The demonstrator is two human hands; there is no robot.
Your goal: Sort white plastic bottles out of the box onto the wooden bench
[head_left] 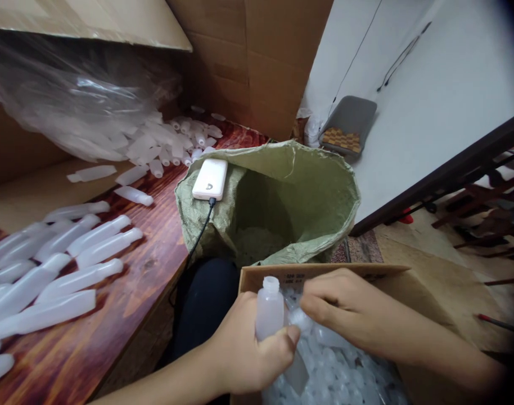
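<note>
My left hand [248,349] is wrapped round a small translucent plastic bottle [269,306], held upright with its open neck at the top. My right hand [345,309] is curled beside it, fingertips pinched on a small white cap [300,319] just right of the bottle. Both hands hover over a cardboard box [324,274] filled with several white caps [337,371].
A green woven sack [299,191] stands open behind the box, with a white power bank [210,179] and its cable on the rim. Several capped bottles [71,259] lie in rows on the wooden table [147,281] at left. More bottles spill from a clear plastic bag [71,95].
</note>
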